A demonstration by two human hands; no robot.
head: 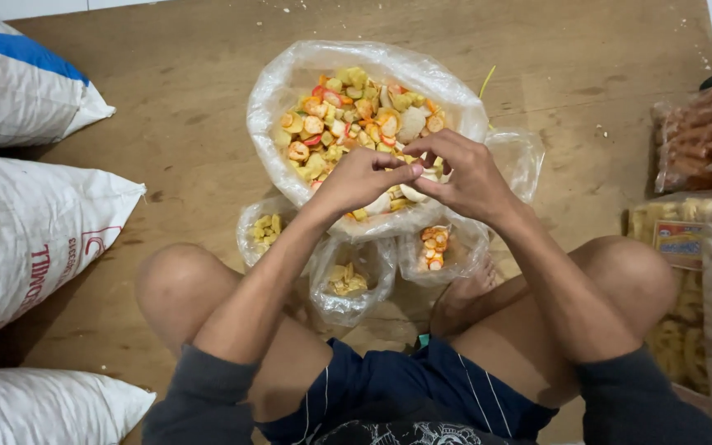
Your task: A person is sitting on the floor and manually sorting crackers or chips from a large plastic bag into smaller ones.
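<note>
**Two hands pinched together over an open bag of mixed crackers**

Two hands met over the near rim of the big clear bag (290,82), and that was where your risk lay. Your left hand (362,177) had its fingers curled in, tips pressed toward the thumb, and your right hand (467,177) closed the same way against it. They seemed to pinch something small between them, perhaps a pale cracker or a bit of plastic film; what it was, I could not tell.

The big bag sat on the brown floor (175,107) just ahead of your crossed legs, mouth up and spread wide, full of yellow, orange and white cracker pieces (348,115). Its long axis ran roughly upright, toward the camera, and it slumped a little toward you.

Three small bags lay touching its near side: the left small bag (264,231) with yellow pieces, the middle small bag (348,280) with pale ones, the right small bag (437,247) with orange-striped ones. Their mouths were open and slack, pointing up and toward you.

In my judgement, leaning your wrists on the big bag's soft rim could have folded it and spilled pieces over the small bags, mixing the sorts. A knee could have tipped the middle small bag. White sacks (35,239) lay at your left, packed snack bags (702,140) at your right.
</note>
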